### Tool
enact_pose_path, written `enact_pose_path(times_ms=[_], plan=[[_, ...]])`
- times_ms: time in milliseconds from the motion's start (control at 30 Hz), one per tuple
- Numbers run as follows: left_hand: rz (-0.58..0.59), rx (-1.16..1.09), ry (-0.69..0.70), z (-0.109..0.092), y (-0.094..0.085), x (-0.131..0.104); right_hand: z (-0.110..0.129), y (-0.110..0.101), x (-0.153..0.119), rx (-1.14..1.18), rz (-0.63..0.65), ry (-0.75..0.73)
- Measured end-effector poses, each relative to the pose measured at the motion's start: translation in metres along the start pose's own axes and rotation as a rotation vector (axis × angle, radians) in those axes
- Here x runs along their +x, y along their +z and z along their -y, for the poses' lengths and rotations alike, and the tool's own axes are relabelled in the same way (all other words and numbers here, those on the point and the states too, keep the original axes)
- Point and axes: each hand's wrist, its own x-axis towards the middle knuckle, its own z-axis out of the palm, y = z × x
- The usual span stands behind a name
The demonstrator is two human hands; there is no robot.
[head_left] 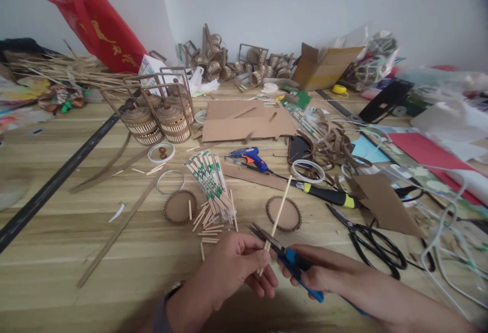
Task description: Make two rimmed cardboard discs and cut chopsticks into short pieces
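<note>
My left hand (236,264) pinches a long thin wooden chopstick (282,205) near its lower end; a short stick end shows by the fingertips. My right hand (320,274) grips blue-handled shears (292,261), their slim dark blades slightly apart and across the stick just above the left fingers. Just beyond the hands lies a round cardboard disc (284,213) with a corrugated rim. A second such disc (179,207) lies to the left, one short stick piece on it. Between them are a pile of cut stick pieces (209,218) and green-and-white wrapped chopsticks (208,175).
Right of my hands lie black scissors (368,239) and a black-and-yellow knife (330,194). A blue glue gun (249,157) sits mid-table near cardboard sheets (244,119). Small lidded baskets (143,124) stand at back left, a cardboard box (324,68) at the back. White cords (438,244) sprawl at right.
</note>
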Motion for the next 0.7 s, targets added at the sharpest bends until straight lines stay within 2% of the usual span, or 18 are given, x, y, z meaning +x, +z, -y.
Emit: enact_pose_path(times_ms=[533, 700], plan=[[0.049, 0.027, 0.019, 0.0013, -0.002, 0.0008, 0.0054, 0.0009, 0.0048, -0.02, 0.058, -0.006], [0.029, 0.041, 0.009, -0.0028, -0.0008, 0.0008, 0.0041, 0.0023, 0.0101, -0.011, 0.122, -0.043]])
